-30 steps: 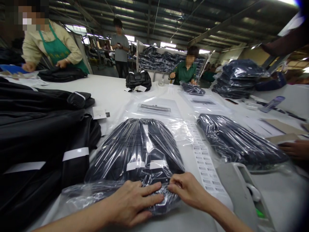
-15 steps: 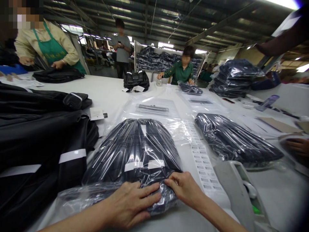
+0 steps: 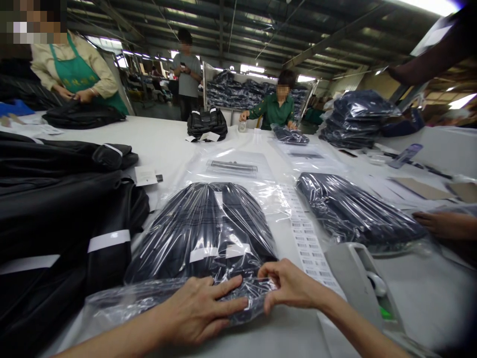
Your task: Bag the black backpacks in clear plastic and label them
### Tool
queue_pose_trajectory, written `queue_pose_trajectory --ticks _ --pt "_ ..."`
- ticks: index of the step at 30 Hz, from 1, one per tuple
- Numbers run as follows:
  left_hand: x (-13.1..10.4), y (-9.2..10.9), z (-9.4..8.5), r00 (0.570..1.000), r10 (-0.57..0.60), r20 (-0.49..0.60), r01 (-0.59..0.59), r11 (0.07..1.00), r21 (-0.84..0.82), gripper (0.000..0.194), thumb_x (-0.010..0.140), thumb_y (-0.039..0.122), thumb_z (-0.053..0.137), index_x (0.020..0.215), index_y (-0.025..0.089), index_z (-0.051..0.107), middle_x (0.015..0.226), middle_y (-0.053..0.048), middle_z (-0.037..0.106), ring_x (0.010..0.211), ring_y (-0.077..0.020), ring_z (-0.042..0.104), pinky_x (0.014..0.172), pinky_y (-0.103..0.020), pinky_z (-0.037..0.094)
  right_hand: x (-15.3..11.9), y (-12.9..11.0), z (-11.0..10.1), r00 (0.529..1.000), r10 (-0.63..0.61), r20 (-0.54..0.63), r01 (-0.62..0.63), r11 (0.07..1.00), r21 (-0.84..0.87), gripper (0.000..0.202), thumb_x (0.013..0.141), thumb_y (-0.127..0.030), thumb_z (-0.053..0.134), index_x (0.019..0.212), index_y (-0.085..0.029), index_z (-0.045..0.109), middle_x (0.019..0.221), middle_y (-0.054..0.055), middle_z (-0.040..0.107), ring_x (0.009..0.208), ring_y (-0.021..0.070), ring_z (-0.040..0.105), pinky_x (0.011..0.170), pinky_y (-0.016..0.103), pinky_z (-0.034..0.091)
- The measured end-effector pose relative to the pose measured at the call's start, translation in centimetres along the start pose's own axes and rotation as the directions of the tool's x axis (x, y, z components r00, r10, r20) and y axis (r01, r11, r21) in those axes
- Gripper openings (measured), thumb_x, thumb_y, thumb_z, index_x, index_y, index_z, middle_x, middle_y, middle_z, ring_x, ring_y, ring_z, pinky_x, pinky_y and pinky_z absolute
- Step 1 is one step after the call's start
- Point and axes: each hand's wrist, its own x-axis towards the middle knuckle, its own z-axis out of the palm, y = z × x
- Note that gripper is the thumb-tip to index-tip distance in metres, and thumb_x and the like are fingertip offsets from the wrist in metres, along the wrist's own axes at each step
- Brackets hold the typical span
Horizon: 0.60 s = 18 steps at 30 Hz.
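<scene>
One black bag (image 3: 223,221) lies on the table directly before the person, inside one clear plastic sleeve (image 3: 119,303), two white paper bands near its lower end; one second wrapped bag (image 3: 357,209) lies to its right; one strip of barcode labels (image 3: 311,251) runs between them, with one gray device (image 3: 346,268) beside it.

The left hand (image 3: 197,308) lies palm down, open, fingers spread, across the folded end of the sleeve; the right hand (image 3: 288,286) is bent at the fold's right end, thumb and forefinger curved toward each other at the plastic; from where I stand, I cannot tell whether they grip it.

The table (image 3: 156,130) is white; unwrapped black bags (image 3: 59,209) cover its left side, their number unclear to me; three co-workers are at or beyond its far side; metal roof beams (image 3: 219,30) span the room.
</scene>
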Motion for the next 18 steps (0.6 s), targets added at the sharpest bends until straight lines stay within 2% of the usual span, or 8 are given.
queue_pose_trajectory --ticks 2,6,9,14,18 --pt "0.0 0.0 -0.1 1.000 0.000 0.010 0.000 1.000 -0.007 0.047 0.092 0.043 0.032 0.138 0.041 0.024 0.147 -0.002 0.030 0.076 -0.0221 0.060 0.061 -0.033 0.042 0.0 -0.3 -0.5 0.998 0.045 0.046 -0.045 0.999 0.001 0.035 0.053 -0.036 0.080 0.080 -0.018 0.065 0.056 -0.008 0.044 0.052 0.0074 0.037 0.044 0.018 0.024" --pt "0.0 -0.1 0.0 1.000 0.006 -0.010 -0.006 1.000 -0.011 0.047 0.092 0.042 0.032 0.138 0.040 0.025 0.147 -0.003 0.030 0.074 -0.0206 0.059 0.060 -0.032 0.041 0.2 -0.7 -0.4 0.995 0.086 0.045 -0.089 0.994 0.070 0.015 0.065 -0.027 0.070 0.066 -0.016 0.060 0.055 -0.007 0.048 0.053 0.0073 0.040 0.046 0.018 0.027" --pt "-0.1 -0.1 0.0 0.999 0.015 -0.049 -0.015 1.000 0.000 0.046 0.092 0.042 0.033 0.137 0.039 0.028 0.148 -0.001 0.028 0.074 -0.0194 0.058 0.060 -0.031 0.040 0.2 -0.7 0.0 0.994 0.112 -0.007 -0.110 0.987 0.113 0.015 0.074 -0.030 0.061 0.068 -0.016 0.062 0.054 -0.005 0.049 0.053 0.0079 0.040 0.046 0.019 0.027" --pt "-0.2 -0.1 0.0 1.000 0.025 -0.017 -0.025 1.000 0.006 0.045 0.092 0.044 0.031 0.137 0.037 0.030 0.149 0.000 0.024 0.071 -0.0175 0.054 0.058 -0.030 0.039 -0.2 -0.1 0.8 0.979 0.109 -0.175 -0.130 0.985 -0.112 0.027 0.081 -0.035 0.053 0.065 -0.018 0.065 0.053 -0.002 0.056 0.051 0.0101 0.047 0.049 0.022 0.028" --pt "0.1 -0.1 0.1 1.000 -0.003 -0.007 0.002 1.000 -0.015 0.047 0.091 0.040 0.035 0.137 0.039 0.028 0.147 -0.002 0.031 0.070 -0.0174 0.055 0.059 -0.030 0.040 -0.1 0.0 2.4 0.941 -0.021 -0.339 -0.112 0.924 -0.366 0.027 0.084 -0.034 0.050 0.065 -0.019 0.062 0.059 0.000 0.063 0.055 0.0133 0.056 0.055 0.025 0.031"
